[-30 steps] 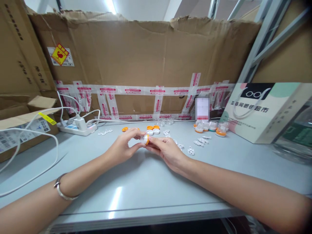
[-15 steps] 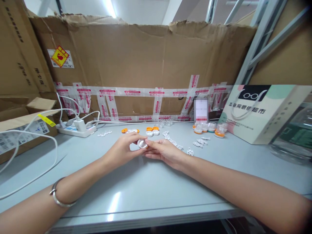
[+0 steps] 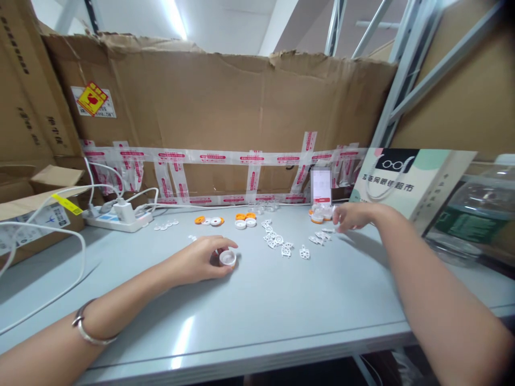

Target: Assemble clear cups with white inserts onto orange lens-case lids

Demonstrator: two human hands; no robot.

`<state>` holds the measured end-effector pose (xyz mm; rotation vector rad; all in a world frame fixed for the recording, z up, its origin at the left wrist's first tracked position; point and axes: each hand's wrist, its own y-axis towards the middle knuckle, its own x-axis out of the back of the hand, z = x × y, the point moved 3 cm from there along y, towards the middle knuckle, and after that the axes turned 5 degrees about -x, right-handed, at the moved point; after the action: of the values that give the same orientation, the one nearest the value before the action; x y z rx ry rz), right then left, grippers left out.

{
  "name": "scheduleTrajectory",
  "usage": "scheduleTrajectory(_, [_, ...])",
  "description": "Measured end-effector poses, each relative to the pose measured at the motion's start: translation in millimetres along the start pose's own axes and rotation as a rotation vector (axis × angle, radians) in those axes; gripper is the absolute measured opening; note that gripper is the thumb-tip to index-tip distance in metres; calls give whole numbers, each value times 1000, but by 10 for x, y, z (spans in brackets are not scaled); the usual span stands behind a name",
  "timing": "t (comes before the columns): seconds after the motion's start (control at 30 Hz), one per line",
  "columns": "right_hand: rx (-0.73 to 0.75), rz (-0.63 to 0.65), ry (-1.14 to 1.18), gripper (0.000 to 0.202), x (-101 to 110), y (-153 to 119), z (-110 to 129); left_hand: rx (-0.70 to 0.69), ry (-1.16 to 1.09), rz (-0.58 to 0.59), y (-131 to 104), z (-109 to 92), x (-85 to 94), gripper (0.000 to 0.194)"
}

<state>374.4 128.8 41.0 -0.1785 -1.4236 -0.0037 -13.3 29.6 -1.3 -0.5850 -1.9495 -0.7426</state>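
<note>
Both hands (image 3: pixel 206 258) (image 3: pixel 354 216) reach forward, apart.

"What's on the right?"
"A bag (image 3: pixel 368 177), with a bottle (image 3: pixel 466 220) beside it."
"And left?"
"A power strip (image 3: pixel 134 223) with cables (image 3: pixel 83 244), near an open carton (image 3: pixel 75 221)."
"Behind?"
"Tall cardboard (image 3: pixel 221 102), printed tape (image 3: pixel 212 157) across it, a phone (image 3: pixel 321 185) upright in front."

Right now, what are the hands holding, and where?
The left hand holds the white cup by its sides. For the right hand, I can't tell.
</note>
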Motion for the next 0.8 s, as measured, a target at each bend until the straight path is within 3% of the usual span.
scheduleTrajectory(0.1, [-37,170,-11,29,-156,48,18,15,7,14,-2,-13,7,37])
scheduleTrajectory(0.2, [-53,227,-39,24,-241,69,137,16,12,17,5,-13,8,38])
scheduleTrajectory(0.3, [-57,207,-62,11,-229,53,198,11,15,22,11,-8,2,38])
scheduleTrajectory(0.43, [-15,56,-30,7,-82,-92,361,14,-11,-27,18,6,7,47])
scheduleTrajectory(0.47, [30,10,34,7,-45,-156,463,8,-13,-73,21,8,19,49])
scheduleTrajectory(0.5, [125,-61,231,8,-6,-232,601,-5,-11,-130,23,7,35,49])
scheduleTrajectory(0.57, [352,-83,745,17,10,-403,922,-51,1,-244,29,-12,74,45])
scheduleTrajectory(0.67, [490,108,1251,26,-150,-623,1388,-143,-3,-379,35,-83,130,41])
scheduleTrajectory(0.8, [545,413,1471,23,-460,-863,1815,-205,-51,-514,37,-203,184,38])
